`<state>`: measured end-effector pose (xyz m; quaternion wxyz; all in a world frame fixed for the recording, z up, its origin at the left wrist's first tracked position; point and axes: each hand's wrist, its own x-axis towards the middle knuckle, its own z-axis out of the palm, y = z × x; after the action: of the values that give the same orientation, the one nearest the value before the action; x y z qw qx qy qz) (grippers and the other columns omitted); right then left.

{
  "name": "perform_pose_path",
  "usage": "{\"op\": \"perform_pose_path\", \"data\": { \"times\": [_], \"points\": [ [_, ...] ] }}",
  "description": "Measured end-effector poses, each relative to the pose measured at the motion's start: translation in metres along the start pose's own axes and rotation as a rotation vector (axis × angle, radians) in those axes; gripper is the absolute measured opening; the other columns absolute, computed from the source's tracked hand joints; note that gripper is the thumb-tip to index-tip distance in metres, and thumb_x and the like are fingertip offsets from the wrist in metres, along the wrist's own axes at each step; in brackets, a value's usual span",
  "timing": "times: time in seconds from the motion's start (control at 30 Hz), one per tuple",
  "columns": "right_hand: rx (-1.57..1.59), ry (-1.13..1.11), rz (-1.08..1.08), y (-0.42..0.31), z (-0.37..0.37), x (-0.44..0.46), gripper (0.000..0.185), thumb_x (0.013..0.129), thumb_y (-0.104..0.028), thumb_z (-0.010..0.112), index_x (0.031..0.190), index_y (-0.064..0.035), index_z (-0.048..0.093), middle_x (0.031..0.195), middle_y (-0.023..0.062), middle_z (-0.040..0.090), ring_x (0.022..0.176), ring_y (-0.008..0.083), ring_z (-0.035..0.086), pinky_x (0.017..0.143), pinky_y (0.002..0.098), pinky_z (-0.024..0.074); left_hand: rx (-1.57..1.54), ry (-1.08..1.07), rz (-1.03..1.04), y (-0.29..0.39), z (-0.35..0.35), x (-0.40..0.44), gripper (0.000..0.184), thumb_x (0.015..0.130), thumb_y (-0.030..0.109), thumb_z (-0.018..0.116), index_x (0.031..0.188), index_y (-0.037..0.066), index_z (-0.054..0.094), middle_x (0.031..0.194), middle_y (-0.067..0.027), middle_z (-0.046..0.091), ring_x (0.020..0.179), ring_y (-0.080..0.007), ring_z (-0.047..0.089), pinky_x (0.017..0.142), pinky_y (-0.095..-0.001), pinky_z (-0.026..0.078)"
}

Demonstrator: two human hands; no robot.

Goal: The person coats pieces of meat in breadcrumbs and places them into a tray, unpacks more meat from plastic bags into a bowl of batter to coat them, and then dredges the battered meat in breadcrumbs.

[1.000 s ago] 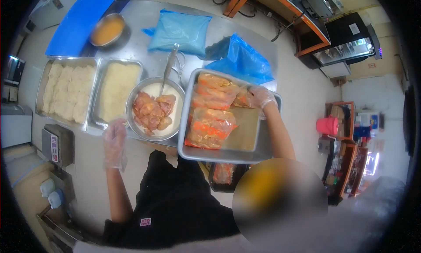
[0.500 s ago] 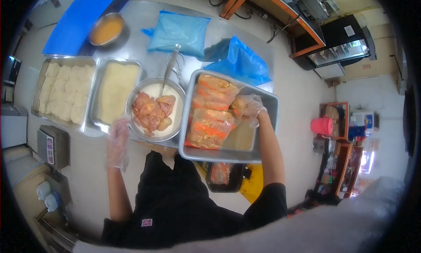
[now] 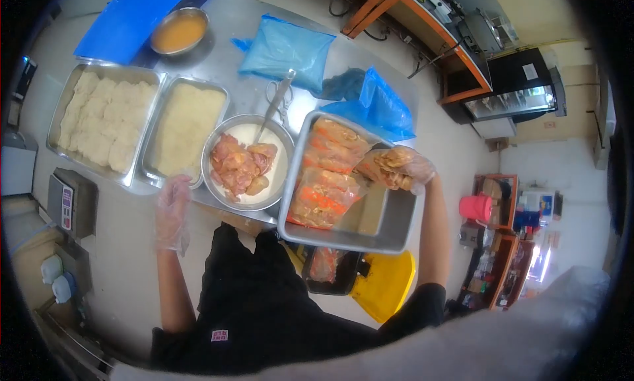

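Note:
My right hand [image 3: 417,170], in a clear plastic glove, grips a packet of marinated meat [image 3: 389,166] over the right side of a grey tub [image 3: 404,216]. Several clear, orange-printed packets of meat [image 3: 325,197] lie in the tub, with cloudy liquid beside them. My left hand [image 3: 173,209], gloved too, holds nothing; its loosely bent fingers are by the near edge of a tray of pale crumbs [image 3: 189,120]. Between the hands stands a round metal bowl [image 3: 288,158] of white liquid, with raw meat pieces [image 3: 239,166] and a metal utensil [image 3: 276,103] leaning in it.
A tray of pale coated pieces [image 3: 102,120] lies at the left. Behind are a bowl of orange liquid [image 3: 178,31], a filled blue bag [image 3: 287,51] and a crumpled blue bag [image 3: 380,107]. Below the tub is a bin with a yellow lid [image 3: 383,285]. A scale [image 3: 71,206] stands at left.
My right hand has moved right and slightly up with the packet of meat, toward the tub's rim. The left hand stays near the crumb tray. The whole view has shifted a little.

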<state>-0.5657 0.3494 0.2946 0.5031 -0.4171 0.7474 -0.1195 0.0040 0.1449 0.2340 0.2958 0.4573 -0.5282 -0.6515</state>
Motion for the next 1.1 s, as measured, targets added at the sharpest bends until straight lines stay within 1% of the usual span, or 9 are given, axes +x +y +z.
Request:
{"op": "perform_pose_path", "data": {
  "times": [0.13,0.23,0.33,0.47,0.57,0.87,0.97,1.03,1.1],
  "points": [
    [0.477,0.128,-0.103,-0.079,0.019,-0.04,0.029,0.087,-0.016,0.074,0.11,-0.0004,0.068,0.092,0.0088,0.072,0.069,0.0112,0.067,0.057,0.0218,0.0541,0.013,0.059,0.002,0.003,-0.007,0.006,0.02,0.103,0.018,0.057,0.116,0.004,0.064,0.084,0.0077,0.047,0.075,-0.0025,0.042,0.065,-0.0189,0.036],
    [0.609,0.006,-0.089,-0.111,0.038,-0.036,0.04,0.094,-0.019,0.072,0.127,-0.0009,0.059,0.118,0.0087,0.068,0.105,0.0166,0.064,0.088,0.0314,0.0551,-0.008,0.054,-0.008,0.008,-0.01,0.011,0.019,0.102,0.017,0.058,0.114,0.004,0.065,0.084,0.0078,0.047,0.075,-0.0026,0.043,0.064,-0.0191,0.036],
    [0.686,0.279,-0.18,-0.152,0.11,0.0,0.044,0.091,-0.014,0.074,0.13,-0.001,0.057,0.125,0.0081,0.066,0.111,0.0173,0.063,0.094,0.0319,0.0538,0.02,0.047,0.081,0.003,-0.015,0.017,0.017,0.102,0.015,0.058,0.113,0.005,0.065,0.084,0.0079,0.048,0.074,-0.0021,0.043,0.063,-0.0188,0.036],
    [0.523,0.237,-0.318,-0.188,0.18,0.073,0.046,0.094,-0.011,0.071,0.135,-0.0006,0.053,0.132,0.0093,0.063,0.117,0.0172,0.061,0.102,0.0324,0.0515,0.018,0.052,0.048,0.008,-0.028,0.018,0.016,0.102,0.014,0.058,0.112,0.005,0.066,0.083,0.0069,0.049,0.072,-0.0022,0.044,0.063,-0.0184,0.036],
    [0.726,0.132,-0.333,-0.197,0.219,0.117,0.046,0.096,-0.016,0.069,0.136,-0.0017,0.052,0.132,0.0099,0.062,0.118,0.0181,0.06,0.103,0.0321,0.0493,-0.02,0.075,0.032,0.005,-0.05,0.017,0.017,0.102,0.014,0.057,0.113,0.005,0.066,0.082,0.0061,0.051,0.072,-0.0027,0.045,0.064,-0.0186,0.037],
    [0.186,0.281,-0.203,-0.204,0.239,0.143,0.048,0.097,-0.038,0.065,0.133,-0.006,0.061,0.129,0.008,0.067,0.115,0.0209,0.063,0.099,0.0376,0.0488,-0.124,0.192,-0.003,-0.003,-0.104,0.008,0.019,0.101,0.014,0.057,0.114,0.003,0.066,0.082,0.0069,0.051,0.078,-0.0027,0.046,0.072,-0.0194,0.039],
    [-0.151,0.277,-0.134,-0.212,0.232,0.141,0.045,0.093,-0.029,0.069,0.133,-0.0098,0.062,0.123,0.0065,0.069,0.111,0.0203,0.064,0.097,0.0354,0.0497,-0.114,0.191,0.003,-0.003,-0.107,0.013,0.019,0.102,0.015,0.057,0.115,0.004,0.066,0.08,0.0074,0.048,0.074,-0.0025,0.044,0.067,-0.0193,0.037],
    [0.075,0.219,-0.329,-0.21,0.236,0.14,0.042,0.088,-0.02,0.071,0.128,-0.0096,0.064,0.12,0.0072,0.07,0.109,0.0211,0.065,0.094,0.0341,0.0506,-0.082,0.16,0.048,-0.008,-0.107,0.02,0.02,0.104,0.019,0.056,0.116,0.006,0.065,0.076,0.0077,0.044,0.068,-0.002,0.039,0.057,-0.0195,0.032],
    [0.195,0.232,-0.386,-0.214,0.239,0.135,0.04,0.084,-0.012,0.071,0.123,-0.0089,0.066,0.115,0.008,0.07,0.106,0.0214,0.065,0.093,0.0328,0.051,-0.114,0.134,0.041,-0.002,-0.104,0.023,0.019,0.102,0.015,0.058,0.115,0.004,0.065,0.081,0.0079,0.047,0.074,-0.0022,0.043,0.066,-0.0186,0.036]
  ]
}}
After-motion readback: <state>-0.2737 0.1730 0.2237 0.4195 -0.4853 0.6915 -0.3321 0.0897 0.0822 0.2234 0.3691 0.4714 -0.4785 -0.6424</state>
